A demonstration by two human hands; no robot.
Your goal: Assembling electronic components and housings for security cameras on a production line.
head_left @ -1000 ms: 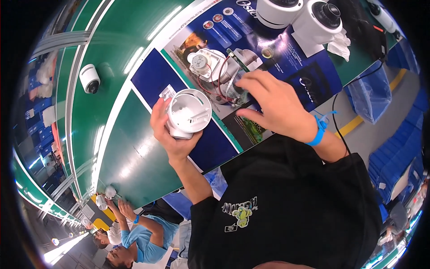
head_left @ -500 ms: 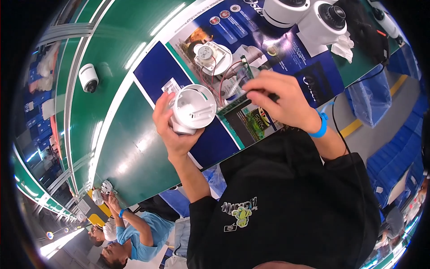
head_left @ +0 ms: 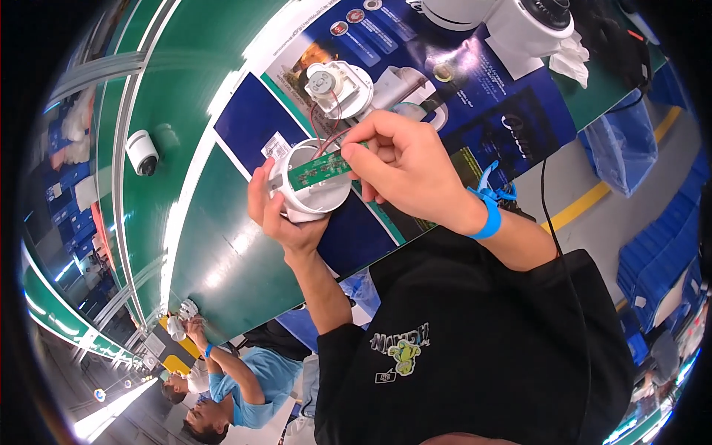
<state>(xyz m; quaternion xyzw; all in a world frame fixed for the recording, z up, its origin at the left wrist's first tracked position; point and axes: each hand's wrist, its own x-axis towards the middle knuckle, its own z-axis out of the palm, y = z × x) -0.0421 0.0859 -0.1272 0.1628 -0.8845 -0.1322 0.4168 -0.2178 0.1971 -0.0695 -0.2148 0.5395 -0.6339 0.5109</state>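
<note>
My left hand (head_left: 288,228) is wrapped round a hollow white plastic housing (head_left: 335,203), its round mouth facing up. A narrow green circuit board (head_left: 317,173) lies across that mouth, and my right hand (head_left: 411,165) pinches its right end between thumb and fingers. Thin red and dark wires (head_left: 314,119) run up from the board to a round silver motor (head_left: 322,84) on a white plastic base (head_left: 356,93), which rests on the printed sheet. The housing's lower inside is partly hidden behind the board.
Large white domed devices (head_left: 530,33) stand at the far right beside crumpled white tissue (head_left: 569,63). A small white cylinder with a black end (head_left: 142,153) lies at the left on the green table (head_left: 222,245). A person in a blue shirt (head_left: 256,382) works at lower left.
My right hand has moved left, bringing the circuit board from beside the housing to over its mouth. My left hand still grips the housing.
</note>
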